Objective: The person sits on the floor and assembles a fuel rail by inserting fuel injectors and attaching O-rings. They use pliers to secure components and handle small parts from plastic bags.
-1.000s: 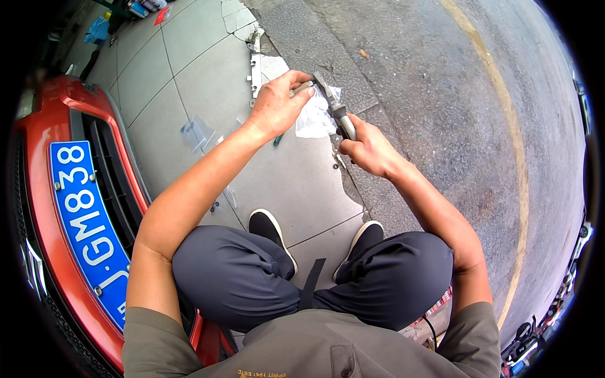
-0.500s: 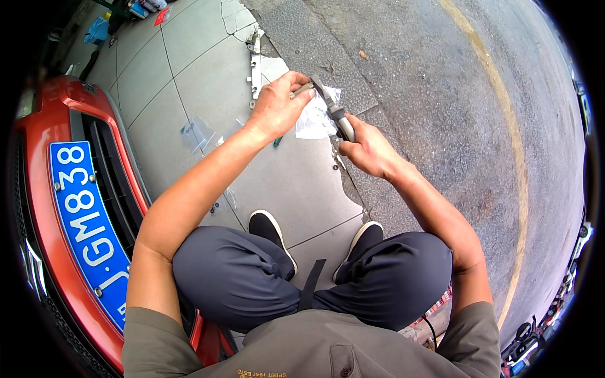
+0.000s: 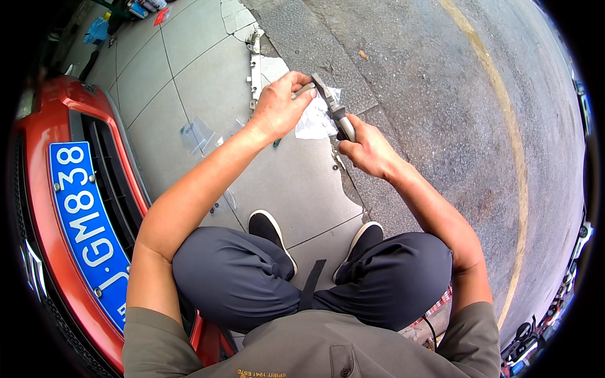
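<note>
My left hand [image 3: 277, 108] pinches a short greyish-green rod-like piece [image 3: 303, 91] between thumb and fingers; its exact kind does not show. In my right hand [image 3: 368, 148] is a pair of pliers [image 3: 336, 109] with grey handles, its head pointing up and left. The jaws meet or nearly meet the far end of the small piece; whether they grip it I cannot tell. Beneath the pliers a crumpled white plastic bag [image 3: 314, 123] lies on the paving. Left of the bag, past my left hand, lies a long pale metal bracket [image 3: 255, 74].
A red car front [image 3: 60, 107] with a blue licence plate [image 3: 88, 220] stands close on my left. Clear plastic bags [image 3: 198, 135] and small dark round parts [image 3: 214, 206] lie on the tiles. Broken paving borders asphalt on the right. My knees and shoes are below my hands.
The pliers' head has shifted slightly up and turned a little at the end of the small piece. My left hand stays nearly still.
</note>
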Tool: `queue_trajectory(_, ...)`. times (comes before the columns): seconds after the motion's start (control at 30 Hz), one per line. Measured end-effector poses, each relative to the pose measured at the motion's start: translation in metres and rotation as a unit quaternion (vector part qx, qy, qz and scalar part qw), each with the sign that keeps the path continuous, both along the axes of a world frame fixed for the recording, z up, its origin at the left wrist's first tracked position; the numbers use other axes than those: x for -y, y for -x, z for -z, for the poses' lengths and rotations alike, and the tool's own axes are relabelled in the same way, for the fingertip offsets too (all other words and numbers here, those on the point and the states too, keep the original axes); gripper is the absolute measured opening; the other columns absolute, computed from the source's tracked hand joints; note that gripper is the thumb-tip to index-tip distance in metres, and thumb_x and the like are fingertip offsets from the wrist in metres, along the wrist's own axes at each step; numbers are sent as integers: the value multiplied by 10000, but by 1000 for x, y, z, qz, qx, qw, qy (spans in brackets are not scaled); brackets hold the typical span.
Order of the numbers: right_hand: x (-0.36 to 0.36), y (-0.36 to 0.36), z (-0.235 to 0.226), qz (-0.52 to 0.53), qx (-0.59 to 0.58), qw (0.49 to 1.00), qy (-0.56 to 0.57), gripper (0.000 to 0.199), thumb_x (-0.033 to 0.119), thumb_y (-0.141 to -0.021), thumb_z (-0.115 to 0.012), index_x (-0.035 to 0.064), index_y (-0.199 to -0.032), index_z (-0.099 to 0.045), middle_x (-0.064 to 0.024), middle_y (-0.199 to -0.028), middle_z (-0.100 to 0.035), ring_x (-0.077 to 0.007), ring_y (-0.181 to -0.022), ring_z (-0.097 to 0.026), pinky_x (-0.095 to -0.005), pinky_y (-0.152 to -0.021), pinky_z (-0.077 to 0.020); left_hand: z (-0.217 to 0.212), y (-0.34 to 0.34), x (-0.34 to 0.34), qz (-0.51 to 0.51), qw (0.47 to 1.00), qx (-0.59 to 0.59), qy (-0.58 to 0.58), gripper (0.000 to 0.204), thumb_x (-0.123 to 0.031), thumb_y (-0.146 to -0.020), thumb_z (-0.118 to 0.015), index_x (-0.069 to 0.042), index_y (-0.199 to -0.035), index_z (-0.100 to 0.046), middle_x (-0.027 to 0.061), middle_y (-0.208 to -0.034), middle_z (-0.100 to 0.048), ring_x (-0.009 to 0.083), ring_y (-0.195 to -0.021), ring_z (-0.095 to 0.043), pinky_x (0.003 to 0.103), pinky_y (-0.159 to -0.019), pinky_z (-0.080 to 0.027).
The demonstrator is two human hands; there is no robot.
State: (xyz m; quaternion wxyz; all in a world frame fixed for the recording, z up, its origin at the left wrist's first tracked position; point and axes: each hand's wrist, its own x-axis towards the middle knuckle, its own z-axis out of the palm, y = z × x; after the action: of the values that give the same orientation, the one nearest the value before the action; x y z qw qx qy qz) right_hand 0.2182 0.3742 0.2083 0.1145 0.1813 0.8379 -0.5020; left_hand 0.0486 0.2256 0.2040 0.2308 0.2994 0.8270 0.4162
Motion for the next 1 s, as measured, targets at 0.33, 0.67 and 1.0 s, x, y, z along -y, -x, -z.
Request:
queue_trajectory(0.33,-2,0,-2,-5,20,998,-65,516,239,-825,-599,-8,-1274,-544,-250,-931,-689,-408,-920,-676,-484,-837,-513,5,3,0,20,1000,-18,-5,304,-186,-945,-678,30,-1156,-638,132,-1072,-722,195,-1040,-685,328,-847,-541)
queue_trajectory(0.67,-1,-13,12,-25,-49,995,-87,486,248,-844,-631,-25,-1236,-542,-266,-1004,-661,-420,-978,-648,-485,-854,-501,-12,3,5,88,952,291,34,376,-397,-1015,-577,-35,-1091,-644,14,-868,-621,74,-661,-470,227,-601,-442)
queue_trajectory(1.0,-1,-15,17,20,-58,998,18,645,213,-798,-680,-18,-1352,-444,-237,-971,-661,-362,-889,-671,-460,-813,-515,-16,-15,1,104,950,290,-46,380,-381,-1035,-573,-38,-1191,-622,-10,-811,-558,34,-604,-437,207,-508,-379)
